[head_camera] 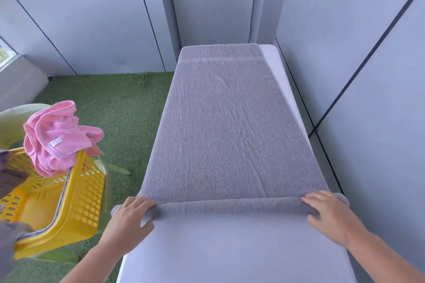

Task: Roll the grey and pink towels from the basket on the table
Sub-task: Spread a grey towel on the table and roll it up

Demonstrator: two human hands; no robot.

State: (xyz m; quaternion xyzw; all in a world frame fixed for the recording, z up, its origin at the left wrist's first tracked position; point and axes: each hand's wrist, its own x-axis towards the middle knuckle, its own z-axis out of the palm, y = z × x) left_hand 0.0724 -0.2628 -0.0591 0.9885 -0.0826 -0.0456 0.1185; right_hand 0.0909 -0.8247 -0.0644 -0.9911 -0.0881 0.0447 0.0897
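Nearest the camera, a bare stretch of the white worktop (230, 248) is noted, with both forearms reaching in over it. The left hand (130, 215) and the right hand (326, 211) are set on opposite ends of a short roll (230, 207) formed at the near edge of the grey towel (230, 133). The fingers (147, 204) of the left hand are curled over the roll's left end with the thumb tucked beneath. Those of the right hand (310, 200) are laid over the right end, with the thumb against its near side. The roll's axis is observed to run left to right across the worktop, square to the forearms, and neither hand is judged nearer than the other. The unrolled length lies flat directly ahead of the fingers, its long axis running straight away from the person. The coming move is therefore judged to be an even forward push by both hands. Only a small part of the towel is assessed as rolled. To the left, off the worktop, a yellow basket (82, 190) is recorded on green artificial turf (119, 110), with the pink towel (55, 138) bunched over its rim, not yet rolled. At the far end, the grey towel's hem reaches the worktop's far edge, against pale wall panels (213, 2).
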